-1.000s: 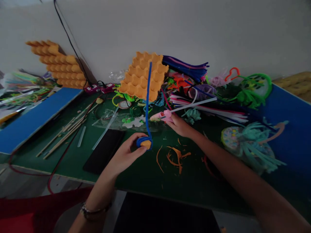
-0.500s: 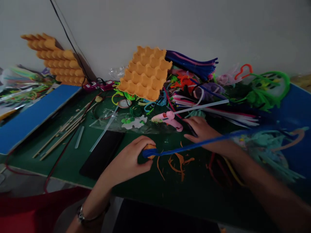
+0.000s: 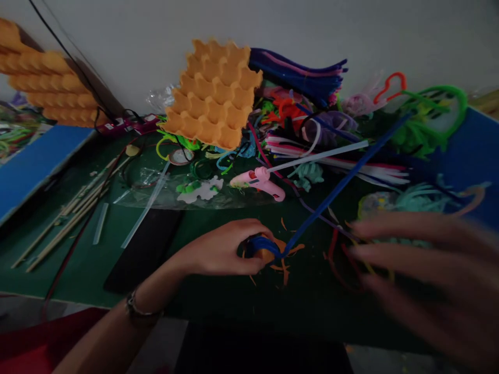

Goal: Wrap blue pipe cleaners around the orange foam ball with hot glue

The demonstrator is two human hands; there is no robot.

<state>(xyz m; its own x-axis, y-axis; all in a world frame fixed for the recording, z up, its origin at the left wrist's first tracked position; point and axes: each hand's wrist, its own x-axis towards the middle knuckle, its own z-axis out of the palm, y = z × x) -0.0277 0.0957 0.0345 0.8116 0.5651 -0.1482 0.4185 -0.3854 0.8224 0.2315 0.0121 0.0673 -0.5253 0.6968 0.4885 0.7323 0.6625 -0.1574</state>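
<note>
My left hand [image 3: 228, 246] is closed around a small orange egg-carton cup [image 3: 267, 254], which has a band of blue pipe cleaner [image 3: 260, 243] along its rim. From the cup, a long free length of the same blue pipe cleaner slants up to the right. My right hand [image 3: 421, 270] is blurred at the right, its fingers apart and nothing visible between them. Its fingertips are near a red loop [image 3: 333, 259] and a yellow strand, too dark to identify. Orange carton trimmings [image 3: 286, 275] lie beside the cup.
A pink glue gun [image 3: 259, 182] with a long glue stick lies beyond my hands. Behind stand an orange egg tray [image 3: 218, 96] and bundles of pipe cleaners [image 3: 304, 72]. Wooden sticks [image 3: 74, 213] and a black flat case [image 3: 144, 249] are at the left.
My right hand has moved from beside the glue gun toward the near right. The blue pipe cleaner now angles more steeply upward. The view has shifted to the right.
</note>
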